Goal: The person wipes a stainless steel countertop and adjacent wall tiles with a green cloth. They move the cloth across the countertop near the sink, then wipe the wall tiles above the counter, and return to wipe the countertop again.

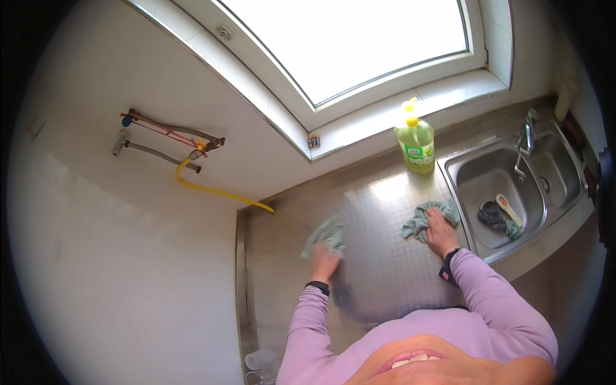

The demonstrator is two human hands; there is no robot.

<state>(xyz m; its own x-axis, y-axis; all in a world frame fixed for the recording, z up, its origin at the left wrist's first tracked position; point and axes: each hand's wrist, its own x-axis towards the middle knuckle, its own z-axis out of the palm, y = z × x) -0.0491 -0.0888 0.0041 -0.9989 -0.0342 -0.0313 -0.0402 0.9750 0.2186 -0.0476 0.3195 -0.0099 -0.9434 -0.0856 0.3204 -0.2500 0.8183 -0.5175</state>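
My left hand (324, 262) presses a pale green cloth (328, 234) against the stainless steel countertop (370, 269); hand and cloth are blurred. Further right, my right hand (440, 233) lies on a second, crumpled green cloth (419, 220), close to the left rim of the sink. Its fingers rest over the bunched fabric. Behind that cloth, a pump bottle of yellow-green liquid soap (417, 147) stands upright on the steel, bearing a label with writing.
The double-bowl sink (474, 178) has a chrome faucet (528, 130) and holds a dark scouring pad (491, 215) and a white-handled brush (507, 208). Several batteries (314, 141) stand on the windowsill. A yellow hose (221, 192) runs from wall valves to the counter. Clear plastic cups (260, 359) sit lower left.
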